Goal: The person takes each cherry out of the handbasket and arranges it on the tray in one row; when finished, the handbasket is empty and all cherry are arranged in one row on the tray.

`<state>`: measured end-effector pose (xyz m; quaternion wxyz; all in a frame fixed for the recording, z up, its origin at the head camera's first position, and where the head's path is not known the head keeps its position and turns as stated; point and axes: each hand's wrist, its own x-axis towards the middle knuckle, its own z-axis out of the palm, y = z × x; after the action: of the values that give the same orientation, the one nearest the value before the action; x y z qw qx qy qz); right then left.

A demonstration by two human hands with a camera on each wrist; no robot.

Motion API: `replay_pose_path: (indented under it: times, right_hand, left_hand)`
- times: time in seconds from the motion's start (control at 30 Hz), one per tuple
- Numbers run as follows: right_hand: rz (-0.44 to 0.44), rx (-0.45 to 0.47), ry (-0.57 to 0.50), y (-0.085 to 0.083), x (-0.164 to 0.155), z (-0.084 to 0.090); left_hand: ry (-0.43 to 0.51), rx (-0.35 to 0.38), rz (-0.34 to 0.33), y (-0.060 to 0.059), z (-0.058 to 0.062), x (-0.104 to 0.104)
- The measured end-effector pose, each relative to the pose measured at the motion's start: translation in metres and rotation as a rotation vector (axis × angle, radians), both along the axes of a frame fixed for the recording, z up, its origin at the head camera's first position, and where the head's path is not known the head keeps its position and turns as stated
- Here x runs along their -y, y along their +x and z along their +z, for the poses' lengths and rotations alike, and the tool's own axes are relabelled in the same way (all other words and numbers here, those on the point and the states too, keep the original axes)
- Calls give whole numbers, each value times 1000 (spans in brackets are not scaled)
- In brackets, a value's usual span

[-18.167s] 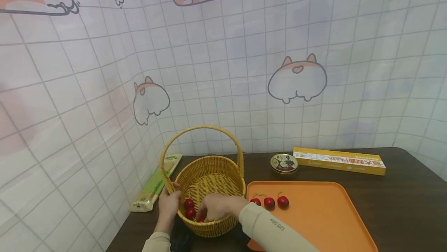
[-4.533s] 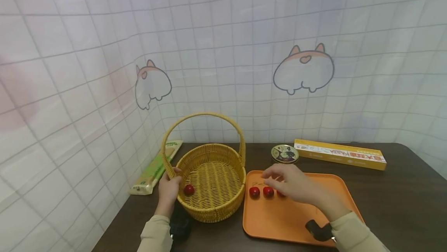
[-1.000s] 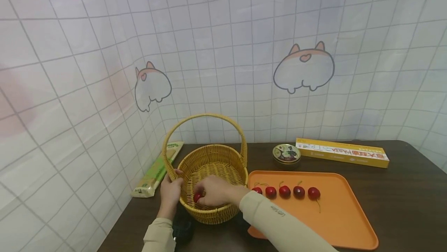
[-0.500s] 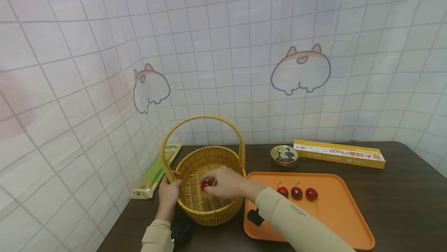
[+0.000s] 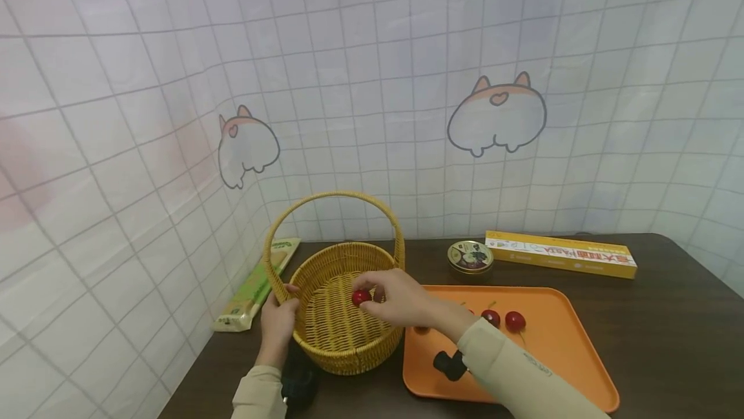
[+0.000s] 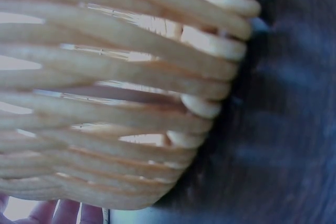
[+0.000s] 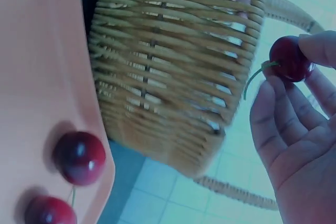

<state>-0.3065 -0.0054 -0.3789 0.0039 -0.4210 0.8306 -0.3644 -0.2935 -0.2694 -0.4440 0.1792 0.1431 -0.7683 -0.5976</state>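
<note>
My right hand (image 5: 401,296) pinches a dark red cherry (image 5: 361,297) between thumb and fingers, above the right part of a yellow wicker basket (image 5: 349,362). In the right wrist view the cherry's green stem hangs free, with the woven basket wall beyond it. My left hand (image 5: 278,325) grips the basket's left side at the foot of its tall handle. Some left fingertips (image 6: 65,212) show below the weave in the left wrist view. On the orange tray (image 5: 569,374) lie several cherries (image 5: 515,321) in a row, partly hidden by my right forearm.
Behind the tray stand a round tin (image 5: 470,257) and a long yellow pasta box (image 5: 560,255). A green packet (image 5: 256,290) lies left of the basket, by the tiled-pattern wall cloth. Everything rests on a dark wooden table (image 5: 657,316).
My right hand has lifted the cherry from the basket floor and moved it right, toward the tray. Earlier, more cherries lay in the basket and fewer on the tray. My left hand stays put.
</note>
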Motion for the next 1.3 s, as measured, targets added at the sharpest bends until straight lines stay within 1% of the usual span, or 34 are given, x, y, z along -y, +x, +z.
replay_pose_path:
  times: [0.1, 0.2, 0.27, 0.33, 0.47, 0.67, 0.83, 1.07, 1.2, 1.3]
  right_hand:
    - [4, 28, -28, 4, -10, 3]
    - [-4, 93, -53, 8, -22, 5]
    - [-9, 96, -72, 9, -30, 6]
    - [-21, 76, -85, 9, -38, 5]
    - [-52, 3, -110, 8, -52, 1]
    - [-100, -24, -152, 6, -80, -4]
    - [-143, -49, -158, 2, -105, -14]
    - [-207, -37, -141, 2, -140, -25]
    - [-267, -51, -128, 3, -159, -30]
    - [-310, -35, -106, 3, -173, -34]
  left_hand:
    - [-4, -2, 5, 0, 1, 0]
    - [-8, -4, 4, 1, 2, 0]
    - [-9, -3, 2, 1, 2, 1]
    - [-6, 2, -5, 1, 1, 2]
    - [-5, 4, -15, 2, 0, 3]
    - [-5, -22, -16, -1, -2, 3]
    - [0, -9, -24, -2, -3, 2]
    - [4, 6, -27, 1, 1, 2]
    - [6, 13, -36, 1, 1, 1]
    - [-1, 18, -36, 0, 0, 2]
